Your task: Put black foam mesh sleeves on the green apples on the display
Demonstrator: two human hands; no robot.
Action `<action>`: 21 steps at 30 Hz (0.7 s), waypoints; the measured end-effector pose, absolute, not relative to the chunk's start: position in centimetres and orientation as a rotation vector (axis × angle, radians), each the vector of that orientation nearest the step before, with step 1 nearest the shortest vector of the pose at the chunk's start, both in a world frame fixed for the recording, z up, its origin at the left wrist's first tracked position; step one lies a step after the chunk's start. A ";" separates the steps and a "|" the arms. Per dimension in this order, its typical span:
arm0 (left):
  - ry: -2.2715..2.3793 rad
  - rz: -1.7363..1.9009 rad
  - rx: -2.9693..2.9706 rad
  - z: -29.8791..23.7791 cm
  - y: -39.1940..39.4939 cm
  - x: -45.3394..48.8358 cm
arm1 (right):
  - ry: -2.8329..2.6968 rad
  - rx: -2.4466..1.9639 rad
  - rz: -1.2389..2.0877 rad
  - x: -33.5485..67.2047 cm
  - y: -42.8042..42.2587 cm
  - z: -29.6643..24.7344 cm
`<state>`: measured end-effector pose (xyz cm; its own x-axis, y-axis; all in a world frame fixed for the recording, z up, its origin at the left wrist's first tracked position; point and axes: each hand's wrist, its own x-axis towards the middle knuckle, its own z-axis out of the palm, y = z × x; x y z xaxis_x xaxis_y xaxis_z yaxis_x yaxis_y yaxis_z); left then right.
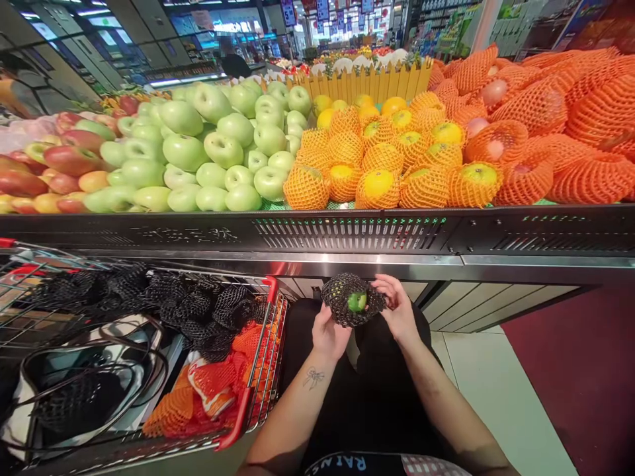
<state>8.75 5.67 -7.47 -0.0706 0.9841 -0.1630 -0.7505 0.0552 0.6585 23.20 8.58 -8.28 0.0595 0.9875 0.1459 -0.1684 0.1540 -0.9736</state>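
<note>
A green apple (356,301) sits half wrapped in a black foam net sleeve (342,305), held low in front of the display counter. My left hand (329,332) grips the net from below and the left, fingers closed on it. Pinching the net's right edge, my right hand (398,309) has its fingers curled around the sleeve. Only a small patch of the apple shows through the net's opening.
The display shelf (347,231) carries green apples (213,152), red apples (59,165) and fruit in orange nets (397,165). At my left stands a shopping cart (253,370) with black nets (198,307) and orange nets (208,390). Red floor lies at right.
</note>
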 end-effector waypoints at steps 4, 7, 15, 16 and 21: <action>0.750 1.535 0.535 -7.9 5.7 8.3 | -1.211 -0.950 0.308 23.5 5.1 -5.8; 0.765 1.573 0.626 -7.9 5.7 8.3 | -1.519 -0.783 0.158 23.6 3.4 -4.1; 0.836 1.634 0.940 -9.1 5.5 8.6 | -1.517 -1.036 0.806 23.9 4.6 -7.8; 0.845 1.610 0.978 -9.5 5.3 8.8 | -1.467 -1.021 0.917 24.0 4.6 -8.7; 0.904 1.422 1.157 -10.8 4.1 9.7 | -1.121 -0.933 1.268 24.0 4.0 -12.3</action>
<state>9.73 4.07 -10.80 0.0105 0.9836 0.1799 -0.2544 -0.1714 0.9518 23.98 4.04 -12.26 -0.0382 0.9928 0.1136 -0.2344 0.1016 -0.9668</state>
